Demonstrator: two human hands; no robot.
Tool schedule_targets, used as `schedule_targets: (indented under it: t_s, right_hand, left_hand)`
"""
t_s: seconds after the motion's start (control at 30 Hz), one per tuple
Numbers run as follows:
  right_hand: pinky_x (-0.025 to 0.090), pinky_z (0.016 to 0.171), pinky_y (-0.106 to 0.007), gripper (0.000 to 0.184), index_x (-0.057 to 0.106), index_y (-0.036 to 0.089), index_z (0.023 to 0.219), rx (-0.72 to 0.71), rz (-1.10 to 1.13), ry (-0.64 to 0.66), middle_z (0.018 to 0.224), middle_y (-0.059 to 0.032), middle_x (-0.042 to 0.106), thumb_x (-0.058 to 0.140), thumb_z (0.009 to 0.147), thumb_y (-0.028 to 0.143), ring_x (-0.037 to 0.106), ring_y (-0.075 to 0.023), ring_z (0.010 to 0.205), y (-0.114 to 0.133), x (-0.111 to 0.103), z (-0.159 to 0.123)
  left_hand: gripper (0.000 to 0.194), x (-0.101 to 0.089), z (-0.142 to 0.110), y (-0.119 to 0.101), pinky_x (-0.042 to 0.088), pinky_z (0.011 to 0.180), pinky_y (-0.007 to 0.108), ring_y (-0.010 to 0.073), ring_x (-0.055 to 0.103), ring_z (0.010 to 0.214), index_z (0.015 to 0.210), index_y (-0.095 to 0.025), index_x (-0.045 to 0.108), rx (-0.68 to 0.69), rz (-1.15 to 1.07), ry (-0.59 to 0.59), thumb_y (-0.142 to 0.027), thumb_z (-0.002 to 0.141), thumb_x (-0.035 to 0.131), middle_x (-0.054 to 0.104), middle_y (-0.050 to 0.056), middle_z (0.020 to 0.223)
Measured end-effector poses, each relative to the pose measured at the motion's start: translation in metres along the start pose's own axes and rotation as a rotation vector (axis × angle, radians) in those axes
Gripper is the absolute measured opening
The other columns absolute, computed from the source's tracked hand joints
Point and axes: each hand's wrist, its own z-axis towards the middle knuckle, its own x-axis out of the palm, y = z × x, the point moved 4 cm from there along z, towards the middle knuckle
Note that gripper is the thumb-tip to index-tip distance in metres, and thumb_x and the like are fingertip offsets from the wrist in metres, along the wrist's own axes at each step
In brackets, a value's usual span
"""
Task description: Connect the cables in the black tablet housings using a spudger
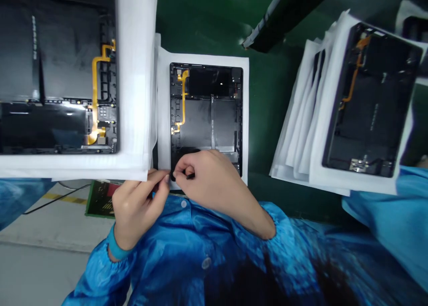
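An opened tablet point(197, 123) with an orange flex cable point(183, 103) on its left side lies on white foam sheeting point(163, 110) in front of me. My right hand point(210, 177) reaches over its near edge, fingers curled in a pinch. A short black piece point(190, 176) sticks out of that grip; its kind cannot be made out. Beside it, my left hand point(140, 203), with a blue band point(117, 248) at the wrist, has thumb and forefinger pressed together at the tablet's near left corner. What lies between those fingertips is hidden.
Another opened tablet point(63, 74) rests on a white foam stack point(135, 74) at upper left, overlapping my left fingers. To the right, a slanted foam stack point(314, 141) carries a third tablet point(374, 105). A dark bar point(284, 16) rises from the green table point(261, 119). Blue sleeves point(394, 217) show at both sides.
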Motion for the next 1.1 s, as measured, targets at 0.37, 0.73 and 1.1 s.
schedule_targets:
  t_s: [0.37,0.73,1.1]
  right_hand:
    - [0.030,0.058,-0.030,0.013,0.074,0.024,0.070,0.039,-0.023,0.068,0.068,-0.0005,0.070,0.063,0.077,0.026,0.057,-0.0142,0.061,0.000,-0.006,0.006]
    - [0.030,0.058,-0.029,0.012,0.069,0.022,0.070,0.057,0.016,0.023,0.066,0.0013,0.068,0.070,0.079,0.030,0.056,-0.0141,0.061,-0.009,-0.004,0.006]
    - [0.041,0.055,-0.021,0.005,0.059,0.020,0.089,-0.341,0.297,-0.435,0.066,0.0056,0.061,0.059,0.094,0.022,0.055,-0.0075,0.057,-0.033,0.008,-0.030]
  left_hand:
    - [0.017,-0.002,0.006,0.007,0.040,0.062,0.020,0.0072,0.052,0.052,0.088,-0.026,0.077,-0.462,-0.142,0.246,-0.036,0.089,0.062,0.059,-0.008,0.053]
    - [0.031,0.006,0.009,0.014,0.040,0.048,0.021,0.0107,0.054,0.045,0.085,-0.023,0.069,-0.820,-0.349,0.510,-0.052,0.084,0.061,0.057,-0.007,0.049]
    - [0.031,0.011,0.012,0.010,0.038,0.043,0.019,0.0093,0.050,0.043,0.084,-0.021,0.067,-0.926,-0.398,0.488,-0.052,0.078,0.066,0.054,-0.007,0.049]
